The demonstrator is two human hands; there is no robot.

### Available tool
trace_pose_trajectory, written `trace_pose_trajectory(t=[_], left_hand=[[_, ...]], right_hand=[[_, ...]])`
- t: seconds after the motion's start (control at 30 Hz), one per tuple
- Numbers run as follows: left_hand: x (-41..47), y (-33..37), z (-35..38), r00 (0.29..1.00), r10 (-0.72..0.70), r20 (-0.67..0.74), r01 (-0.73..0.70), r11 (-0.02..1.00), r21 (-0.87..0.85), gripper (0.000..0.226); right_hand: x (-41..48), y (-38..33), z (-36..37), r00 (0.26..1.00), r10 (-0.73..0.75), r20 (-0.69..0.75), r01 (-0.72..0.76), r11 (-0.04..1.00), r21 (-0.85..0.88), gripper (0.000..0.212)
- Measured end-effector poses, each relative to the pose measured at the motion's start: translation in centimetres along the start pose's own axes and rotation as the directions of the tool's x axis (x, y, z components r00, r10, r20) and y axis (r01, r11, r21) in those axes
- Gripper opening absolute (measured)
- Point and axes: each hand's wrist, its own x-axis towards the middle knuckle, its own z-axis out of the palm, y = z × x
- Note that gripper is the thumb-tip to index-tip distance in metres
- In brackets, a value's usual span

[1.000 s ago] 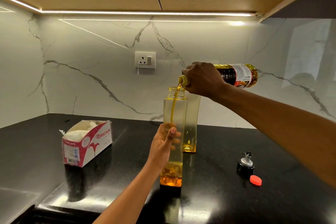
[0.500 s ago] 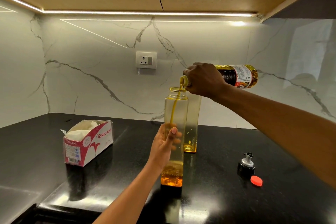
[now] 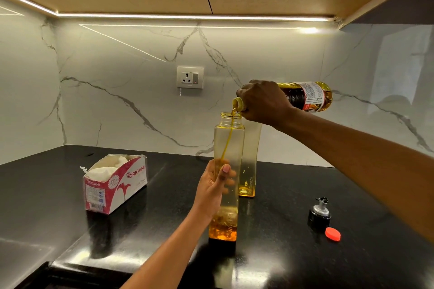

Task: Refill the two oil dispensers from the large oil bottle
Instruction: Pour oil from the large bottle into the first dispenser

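Black counter (image 3: 352,195): glossy, runs beneath both hands, backed by a white marble wall.

Tissue box (image 3: 112,185): red and white, open at the top, lies on the counter well to the left of the left hand (image 3: 212,187).

Large oil bottle (image 3: 307,96): held nearly level in the air, its mouth tipped slightly down. The right hand (image 3: 263,101) is wrapped over the neck end, fingers curled around it, and the labelled body sticks out to the right of that hand.

Front dispenser (image 3: 236,148): tall, clear, square, upright on the counter, uncapped. Its mouth sits directly under the bottle's mouth, below and left of the right hand. A thin stream of oil (image 3: 227,142) runs down inside it, and amber oil fills only the bottom. The left hand grips it at mid-height, thumb across the near face, fingers curled behind.

Rear dispenser (image 3: 249,166): same type, stands just behind and right of the front one, beyond the left hand, with a little oil at its base.

Black pourer top (image 3: 319,212): rests on the counter below the right forearm.

Red cap (image 3: 333,234): lies just beside the pourer top, on its near right.
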Motion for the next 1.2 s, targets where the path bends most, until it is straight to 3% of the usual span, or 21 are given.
trace_pose_trajectory(t=[1.2], left_hand=[[-0.01,-0.16,-0.04,1.000,0.005,-0.003,-0.004,1.000,0.009,0.088]], right_hand=[[-0.07,0.14,-0.39,1.000,-0.028,0.013,0.028,1.000,0.004,0.035]])
